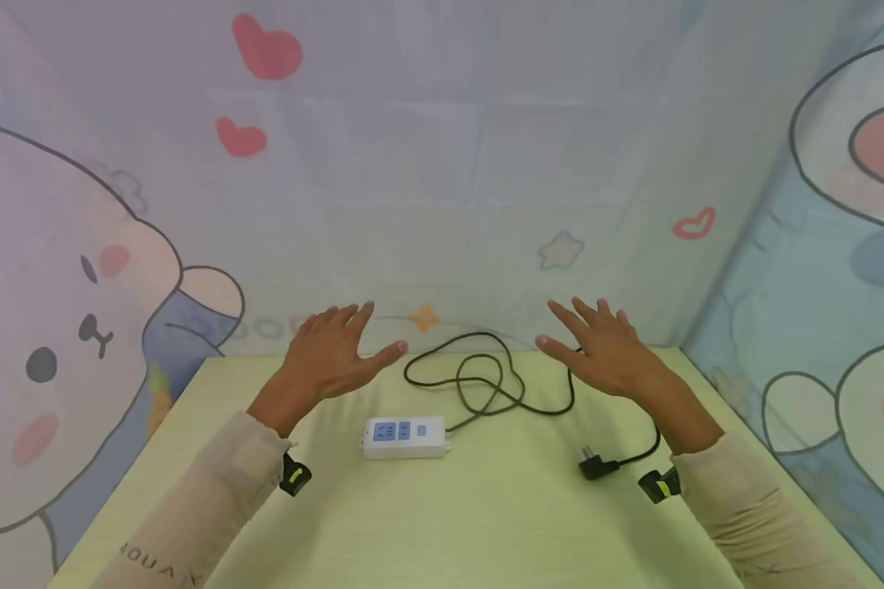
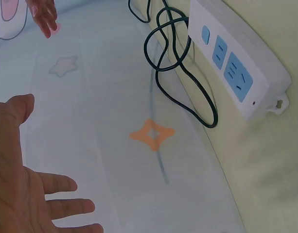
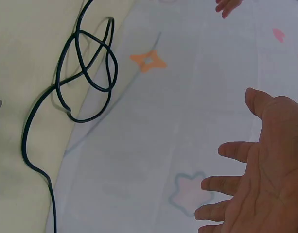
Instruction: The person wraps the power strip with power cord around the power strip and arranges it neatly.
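Observation:
A white power strip with blue sockets and a blue button lies on the table, nearest to my left hand. Its dark cord loops loosely behind it and runs right to a black plug with metal prongs facing up. My left hand hovers above the table, fingers straight and spread, holding nothing. On the other side my right hand is likewise raised with extended fingers, over the cord and behind the plug; part of the cord is hidden beneath it. The left wrist view shows the power strip apart from the fingers.
The pale yellow-green table ends at the back against a printed curtain with hearts and stars. More printed cloth hangs along the right side. Black wrist bands with cameras sit at both cuffs.

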A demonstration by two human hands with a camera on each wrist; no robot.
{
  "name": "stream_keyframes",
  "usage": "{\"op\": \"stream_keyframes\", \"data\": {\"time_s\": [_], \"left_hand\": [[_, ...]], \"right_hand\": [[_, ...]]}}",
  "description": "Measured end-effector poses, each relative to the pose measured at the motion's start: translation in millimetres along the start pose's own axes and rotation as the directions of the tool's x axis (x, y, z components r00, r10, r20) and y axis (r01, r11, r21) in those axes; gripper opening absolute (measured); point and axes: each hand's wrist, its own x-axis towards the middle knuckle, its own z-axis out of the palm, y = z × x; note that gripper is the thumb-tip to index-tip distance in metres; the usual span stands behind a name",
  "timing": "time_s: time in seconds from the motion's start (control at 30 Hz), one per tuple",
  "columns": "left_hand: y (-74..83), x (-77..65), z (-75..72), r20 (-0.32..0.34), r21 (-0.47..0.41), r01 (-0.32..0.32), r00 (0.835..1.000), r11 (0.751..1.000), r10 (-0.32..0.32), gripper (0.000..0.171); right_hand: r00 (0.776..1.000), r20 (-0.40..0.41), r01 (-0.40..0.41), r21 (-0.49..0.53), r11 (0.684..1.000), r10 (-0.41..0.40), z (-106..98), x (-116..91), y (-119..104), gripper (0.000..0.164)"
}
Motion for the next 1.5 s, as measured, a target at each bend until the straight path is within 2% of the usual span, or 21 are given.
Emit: {"op": "stream_keyframes", "data": {"time_s": [0.6,0.83,1.03,1.17,1.5], "left_hand": [[-0.9,-25.1,32.2,0.015,0.01,0.011,1.0,1.0,-0.011,0.099],[1.1,-35.5,52.8,0.059,0.004,0.029,0.998,1.0,-0.029,0.102],[-0.4,-44.3,64.5,0.091,-0.006,0.051,0.995,0.999,-0.05,0.105],[-0.9,-47.8,73.8,0.111,-0.001,0.057,0.992,0.998,-0.056,0.107],[14.0,-43.6,96.0,0.168,0.033,-0.006,0.986,0.999,0.001,0.102]], "right_hand": [[0.997,0.039,0.06,0.034,0.998,-0.061,45,-6,-5,0.078],[0.995,0.044,0.089,0.045,0.995,-0.091,65,-5,-7,0.075],[0.991,0.044,0.121,0.04,0.992,-0.123,82,-1,-13,0.072],[0.988,0.069,0.136,0.057,0.989,-0.14,95,-1,-17,0.069],[0.966,0.173,0.184,0.051,0.982,-0.191,113,-3,-22,0.057]]}}
